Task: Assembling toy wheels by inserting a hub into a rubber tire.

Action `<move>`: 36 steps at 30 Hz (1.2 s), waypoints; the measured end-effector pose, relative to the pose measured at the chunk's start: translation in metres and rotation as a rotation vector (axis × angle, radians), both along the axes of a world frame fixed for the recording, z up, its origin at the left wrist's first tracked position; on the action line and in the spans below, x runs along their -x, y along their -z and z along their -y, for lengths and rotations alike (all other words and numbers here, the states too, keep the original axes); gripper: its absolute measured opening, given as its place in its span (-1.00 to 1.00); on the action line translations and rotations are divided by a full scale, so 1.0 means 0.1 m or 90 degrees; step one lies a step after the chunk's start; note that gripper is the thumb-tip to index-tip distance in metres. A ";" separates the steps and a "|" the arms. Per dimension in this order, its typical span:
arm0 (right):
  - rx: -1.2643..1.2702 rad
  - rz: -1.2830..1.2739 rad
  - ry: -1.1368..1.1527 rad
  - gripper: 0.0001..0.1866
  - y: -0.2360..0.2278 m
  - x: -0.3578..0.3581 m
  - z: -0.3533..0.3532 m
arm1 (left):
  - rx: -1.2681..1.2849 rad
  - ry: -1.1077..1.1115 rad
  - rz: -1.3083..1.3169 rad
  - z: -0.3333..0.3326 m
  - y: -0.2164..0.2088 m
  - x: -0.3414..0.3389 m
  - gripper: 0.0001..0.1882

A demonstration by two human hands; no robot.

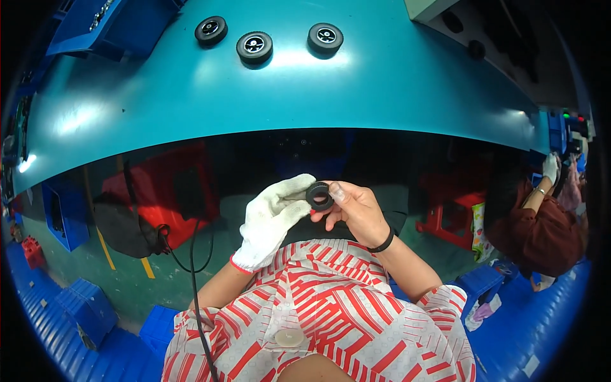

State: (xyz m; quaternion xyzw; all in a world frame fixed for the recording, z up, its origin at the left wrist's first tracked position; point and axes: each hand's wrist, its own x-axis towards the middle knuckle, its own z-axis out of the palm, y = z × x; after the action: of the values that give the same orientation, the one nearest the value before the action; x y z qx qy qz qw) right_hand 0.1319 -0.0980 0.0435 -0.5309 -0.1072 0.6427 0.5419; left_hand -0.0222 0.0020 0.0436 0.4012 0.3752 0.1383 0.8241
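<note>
My left hand (270, 219) wears a white knit glove with a red cuff and pinches the left side of a small black rubber tyre (319, 195). My bare right hand (355, 209), with a black band on its wrist, grips the same tyre from the right, thumb on top. Both hands hold it below the edge of the teal table (356, 95), above my lap. Three black wheels with light hubs lie on the table's far side: one at the left (210, 30), one in the middle (254, 46), one at the right (325, 37).
A person in a dark red top (541, 223) sits at the right. Blue crates (83, 305) stand on the floor at the lower left, red stools (445, 216) under the table. A black cable (194, 280) hangs by my left arm.
</note>
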 end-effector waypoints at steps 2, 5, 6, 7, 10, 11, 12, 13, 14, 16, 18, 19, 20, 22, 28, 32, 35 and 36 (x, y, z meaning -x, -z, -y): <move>-0.042 0.153 -0.019 -0.62 -0.01 0.02 0.02 | 0.008 -0.015 0.023 0.00 0.04 0.02 -0.54; -0.193 0.519 -0.008 -0.60 0.03 0.07 -0.02 | 0.213 -0.056 0.146 -0.02 0.14 0.01 -0.59; -0.229 0.679 -0.039 -0.55 -0.03 0.06 -0.05 | 0.213 -0.058 0.146 -0.01 0.14 0.00 -0.59; -0.230 0.713 -0.037 -0.45 -0.04 0.08 -0.05 | 0.236 -0.060 0.157 0.01 0.14 -0.01 -0.59; -0.231 0.683 0.001 -0.38 0.03 0.10 -0.06 | 0.266 -0.057 0.188 0.00 0.16 -0.03 -0.59; -0.235 0.678 -0.002 -0.35 0.06 0.09 -0.05 | 0.241 -0.055 0.173 0.00 0.15 -0.03 -0.59; -0.234 0.678 -0.001 -0.35 0.08 0.09 -0.03 | 0.216 -0.054 0.156 0.00 0.15 -0.03 -0.58; -0.234 0.666 -0.003 -0.35 0.09 0.10 -0.02 | 0.216 -0.053 0.156 0.00 0.14 -0.03 -0.58; -0.235 0.654 -0.004 -0.36 0.10 0.10 -0.02 | 0.213 -0.055 0.152 0.00 0.14 -0.03 -0.57; -0.235 0.640 0.002 -0.36 0.11 0.10 -0.01 | 0.211 -0.057 0.146 0.00 0.13 -0.04 -0.56; -0.234 0.627 0.009 -0.37 0.12 0.10 -0.01 | 0.207 -0.058 0.146 0.01 0.14 -0.04 -0.56; -0.233 0.626 0.009 -0.36 0.12 0.09 -0.01 | 0.208 -0.058 0.146 0.01 0.15 -0.04 -0.56; -0.232 0.624 0.009 -0.36 0.12 0.09 -0.01 | 0.204 -0.054 0.150 0.01 0.16 -0.05 -0.56; -0.235 0.620 0.007 -0.37 0.12 0.07 -0.02 | 0.200 -0.051 0.154 0.00 0.15 -0.05 -0.56; -0.277 0.874 -0.121 -0.39 -0.01 -0.03 -0.10 | -0.183 0.004 -0.072 -0.01 0.02 -0.07 -0.40; -0.341 0.917 -0.210 -0.32 -0.04 -0.01 -0.19 | -0.188 0.076 -0.075 -0.06 0.14 -0.12 -0.42; -0.365 0.913 -0.246 -0.36 -0.10 -0.09 -0.30 | 0.080 0.019 0.065 -0.15 0.20 -0.10 -0.50; -0.376 0.905 -0.262 -0.37 -0.12 -0.15 -0.35 | 0.108 0.024 0.100 -0.17 0.22 -0.11 -0.51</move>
State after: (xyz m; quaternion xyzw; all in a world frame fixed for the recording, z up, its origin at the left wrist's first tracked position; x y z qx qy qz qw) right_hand 0.1466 -0.0632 0.0556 -0.6177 -0.6892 0.1819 0.3322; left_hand -0.0115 0.0194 0.0220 0.3255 0.3124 0.1212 0.8842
